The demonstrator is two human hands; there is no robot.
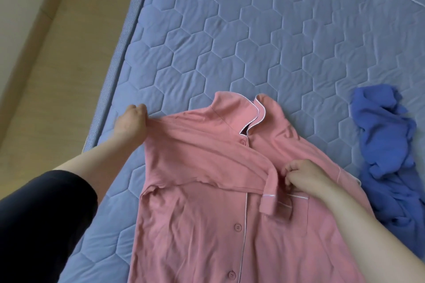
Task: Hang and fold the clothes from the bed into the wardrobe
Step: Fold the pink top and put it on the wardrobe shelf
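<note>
On the bed (230, 30), a pink shirt (195, 225) is gripped by the left hand (132, 119), its sleeve (268, 190) pinched by the right hand (303, 176).

No words, labels, brands or numbers can be read here; a faint darker mark high on the pink shirt (195, 213) might be lettering, but it is too blurred to make out

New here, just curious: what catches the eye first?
A pink buttoned shirt lies spread on the blue quilted bed, one sleeve folded across its chest. The left hand grips its shoulder, the right hand pinches the sleeve. A crumpled blue garment lies to its right.
</note>
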